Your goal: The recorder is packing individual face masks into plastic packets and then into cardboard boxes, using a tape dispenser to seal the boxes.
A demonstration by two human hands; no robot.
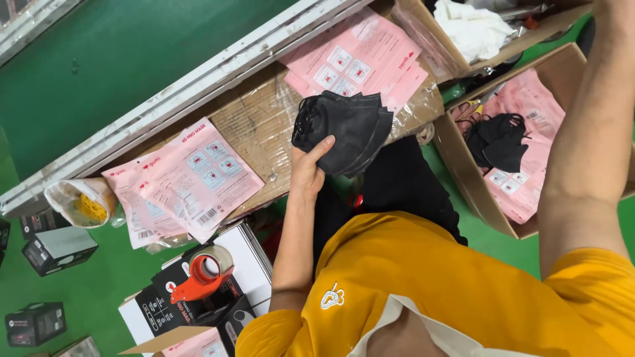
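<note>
Above the near edge of the cardboard-covered worktop [254,116], a stack of black face masks [347,129] was clamped between thumb and fingers of the left hand [309,165]. Pink flat packets [360,59] lay just beyond it, more pink packets [188,178] toward the worktop's left end. The right hand passed out of view at the upper edge, finger state indeterminable. A cardboard box [476,192] at right held loose black masks [499,142]; an orange tape dispenser [202,277] sat lower left.

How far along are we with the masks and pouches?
Done: nothing visibly packed; pink pouches lie flat on the bench. In hand: left hand grips a black mask stack. Left: loose black masks lie in the cardboard box; right hand is out of frame.
</note>
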